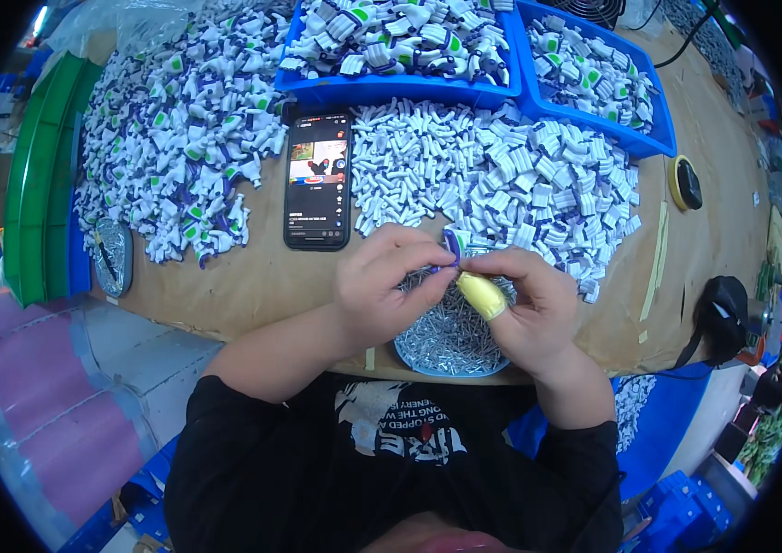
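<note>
Over a blue tray of small metal pins (446,343), my left hand (380,284) and my right hand (538,300) meet fingertip to fingertip. Between them they pinch a small white and purple plastic toy part (453,243), mostly covered by the fingers. A yellow wrap (481,295) covers my right thumb. Just beyond the hands lies a heap of short white plastic pieces (409,157), and beside it ridged white pieces with purple (538,184). Whether a pin is also between the fingers is too small to tell.
A phone (318,226) with a lit screen lies left of centre. Left of it spreads a big pile of white and purple parts (179,138). Blue bins (400,89) of parts stand at the back. A green bin (41,184) is far left; a black cap (721,318) lies right.
</note>
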The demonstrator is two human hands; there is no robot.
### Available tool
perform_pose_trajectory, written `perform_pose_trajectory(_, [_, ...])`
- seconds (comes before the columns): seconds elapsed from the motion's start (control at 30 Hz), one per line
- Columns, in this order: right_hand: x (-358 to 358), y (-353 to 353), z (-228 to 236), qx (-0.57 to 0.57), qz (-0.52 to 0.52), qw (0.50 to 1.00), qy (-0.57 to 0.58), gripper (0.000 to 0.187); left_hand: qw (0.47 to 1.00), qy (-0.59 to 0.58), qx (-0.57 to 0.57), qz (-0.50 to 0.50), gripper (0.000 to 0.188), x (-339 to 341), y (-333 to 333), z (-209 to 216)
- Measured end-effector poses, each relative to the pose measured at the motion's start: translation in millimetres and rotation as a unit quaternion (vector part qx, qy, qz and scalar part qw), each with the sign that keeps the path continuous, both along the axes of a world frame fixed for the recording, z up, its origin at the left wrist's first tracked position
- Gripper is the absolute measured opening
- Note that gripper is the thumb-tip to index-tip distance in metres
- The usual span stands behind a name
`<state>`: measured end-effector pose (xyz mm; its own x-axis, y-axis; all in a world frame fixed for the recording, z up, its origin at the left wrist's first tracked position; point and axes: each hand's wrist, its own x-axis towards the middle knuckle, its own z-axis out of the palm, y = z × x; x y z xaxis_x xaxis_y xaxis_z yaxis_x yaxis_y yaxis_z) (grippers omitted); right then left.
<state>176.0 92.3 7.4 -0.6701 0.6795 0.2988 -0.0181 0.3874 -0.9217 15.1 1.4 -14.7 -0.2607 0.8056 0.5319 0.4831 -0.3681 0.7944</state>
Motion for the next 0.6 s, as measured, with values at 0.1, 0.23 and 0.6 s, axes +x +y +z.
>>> perform_pose_trajectory(0.1, [3.0,-2.1,3.2,-0.024,-0.005,1.000,-0.005,0.019,0.998,0.060,0.026,-0.004,0.020,-0.6,0.6,2.4])
perform_pose_trajectory(0.23, [2.9,-2.6,8.2,-0.296,0.053,0.953,0.040,0.018,0.992,0.117,0.055,-0.013,0.020,-5.0,-2.7,2.1])
perform_pose_trajectory(0.6, [2.2,4.3,4.9,-0.074,0.123,0.989,0.039,0.011,0.996,0.073,0.051,0.010,0.019,-4.8,0.1,5.5])
